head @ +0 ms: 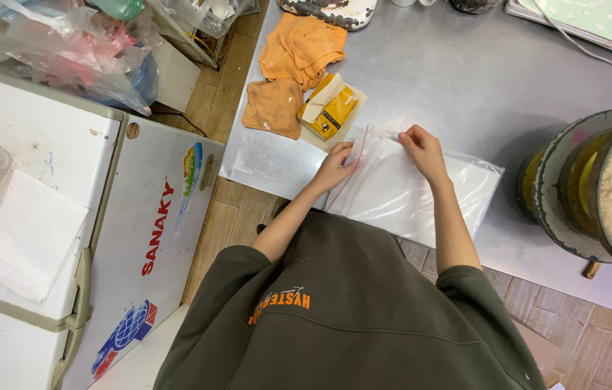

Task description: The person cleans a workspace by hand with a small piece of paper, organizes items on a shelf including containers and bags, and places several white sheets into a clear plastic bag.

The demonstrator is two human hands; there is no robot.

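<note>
Both hands pinch plastic bag (orange cloths beyond).

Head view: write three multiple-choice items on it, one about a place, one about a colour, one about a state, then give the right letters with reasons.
1. Where does the yellow box lie?
A. beside the cloths
B. on the freezer
C. on the floor

2. What colour are the cloths?
A. blue
B. orange
C. white

3. How do the hands stand at the bag?
A. both off it
B. only one on it
C. both pinching its top edge

Answers:
1 A, the box lies on the steel table, touching the cloths' right side.
2 B, both are orange.
3 C, the left hand and right hand each grip the bag's red-lined edge.
</note>
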